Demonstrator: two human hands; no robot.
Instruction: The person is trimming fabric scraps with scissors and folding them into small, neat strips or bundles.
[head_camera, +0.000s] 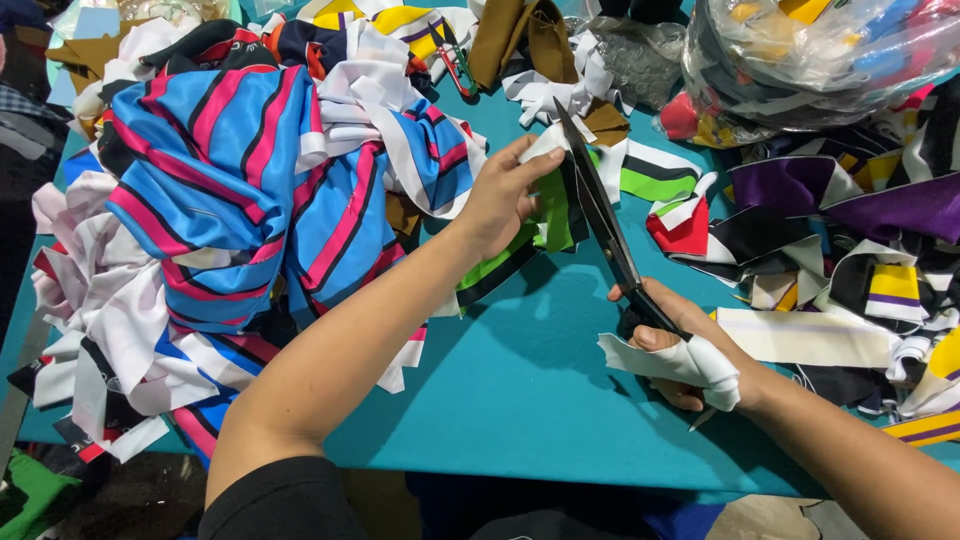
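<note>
My left hand (500, 195) pinches a green, black and white fabric piece (545, 215), holding it up over the teal table (520, 390). My right hand (685, 350), wrapped in white cloth strips around the fingers, grips the handles of large black scissors (600, 215). The blades point away from me and lie against the edge of the fabric piece, right beside my left thumb.
A heap of blue, pink and black striped cloth (230, 190) lies at the left. Purple, yellow, black and white offcuts (850, 240) cover the right. A clear plastic bag of scraps (810, 55) stands at the back right. Small snips (457, 65) rest at the back.
</note>
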